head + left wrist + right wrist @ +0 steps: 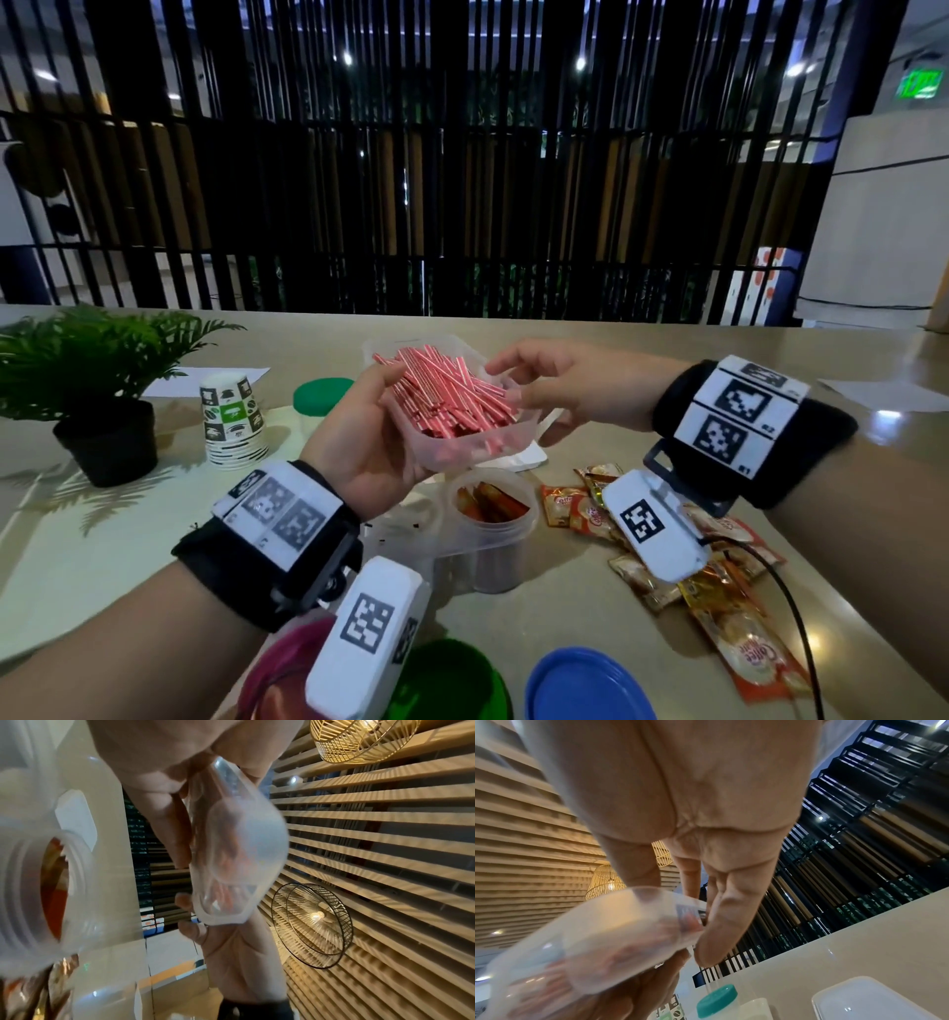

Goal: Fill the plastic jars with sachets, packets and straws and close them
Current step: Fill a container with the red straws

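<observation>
Straws (447,398), red-white striped, thin, fill a clear soft plastic tub (464,447) held above the open jar (490,524). Left hand (359,447) cups the tub underneath; right hand (570,390) fingers relaxed at its far rim. Left wrist cam shows the tub's cloudy base (241,850); right wrist cam shows a teal-lidded jar (717,1002) beyond.

The sachets (739,663) on the table read "Coffee Mate"; a green sign (920,84) reads "EXIT".
</observation>
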The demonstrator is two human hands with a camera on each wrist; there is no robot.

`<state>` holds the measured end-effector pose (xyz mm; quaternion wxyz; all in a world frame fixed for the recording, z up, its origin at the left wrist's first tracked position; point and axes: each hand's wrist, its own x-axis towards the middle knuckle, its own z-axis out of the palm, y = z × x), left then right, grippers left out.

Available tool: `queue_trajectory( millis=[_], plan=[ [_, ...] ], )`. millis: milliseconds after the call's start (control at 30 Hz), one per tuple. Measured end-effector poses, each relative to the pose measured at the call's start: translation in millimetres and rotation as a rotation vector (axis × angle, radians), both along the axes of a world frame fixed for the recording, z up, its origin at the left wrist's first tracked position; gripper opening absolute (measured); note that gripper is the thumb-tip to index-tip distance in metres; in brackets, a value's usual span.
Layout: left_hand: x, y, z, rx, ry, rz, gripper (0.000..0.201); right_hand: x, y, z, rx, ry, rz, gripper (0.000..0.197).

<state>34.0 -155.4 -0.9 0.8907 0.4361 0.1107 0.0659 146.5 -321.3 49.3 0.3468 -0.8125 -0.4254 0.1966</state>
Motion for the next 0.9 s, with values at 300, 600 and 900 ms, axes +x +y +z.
queue_trajectory(
  millis=[300,600,900],
  plan=[
    [-3,22,9,0.104,0.019,0.035,0.048,44,17,-33,0.043,0.026,-0.157,0.013],
    [-6,38,8,0.131,-0.01,-0.001,0.046,84,53,-79,-0.7,-0.431,-0.022,0.027],
    [-4,44,5,0.13,-0.047,-0.027,0.046,90,65,-95,-0.814,-0.519,0.046,0.034]
  ],
)
